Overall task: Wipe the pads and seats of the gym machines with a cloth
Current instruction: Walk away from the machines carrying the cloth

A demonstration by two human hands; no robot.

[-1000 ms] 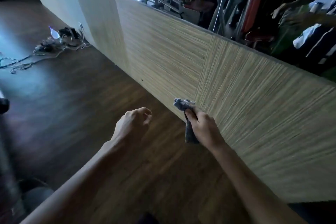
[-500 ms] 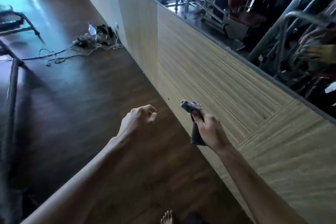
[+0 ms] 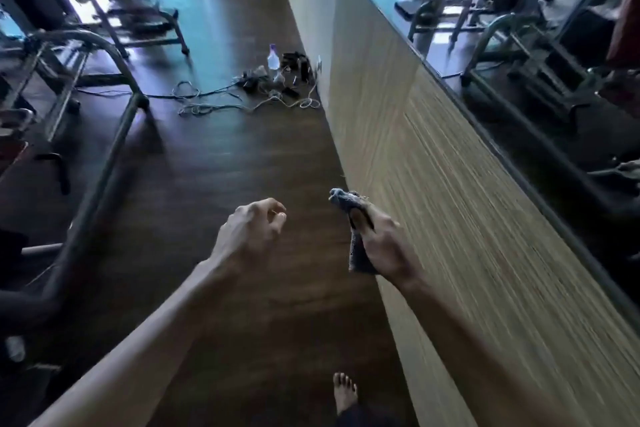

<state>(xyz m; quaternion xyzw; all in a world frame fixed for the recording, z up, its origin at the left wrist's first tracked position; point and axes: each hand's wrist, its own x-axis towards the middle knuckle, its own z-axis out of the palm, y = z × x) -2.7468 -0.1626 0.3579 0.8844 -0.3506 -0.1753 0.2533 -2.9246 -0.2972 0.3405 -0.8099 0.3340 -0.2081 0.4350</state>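
My right hand point(image 3: 384, 246) grips a crumpled grey cloth point(image 3: 346, 201); one end sticks up past my thumb and the other hangs below my palm. My left hand point(image 3: 251, 232) floats beside it over the dark wood floor, fingers loosely curled and holding nothing. Gym machines point(image 3: 79, 55) with metal tube frames stand along the left side, and a thick dark frame bar point(image 3: 100, 177) runs diagonally toward me. No pad or seat is near either hand.
A low wood-panelled wall point(image 3: 450, 184) runs along my right, with a mirror point(image 3: 536, 55) above it reflecting machines. A tangle of cables point(image 3: 242, 97), small devices and a plastic bottle point(image 3: 273, 57) lie on the floor ahead. My bare foot point(image 3: 344, 392) shows at the bottom.
The view has swung left, from facing the panelled wall to looking down the aisle, and the machines on the left have come into sight. My left hand's fingers have loosened. The cloth stays gripped.
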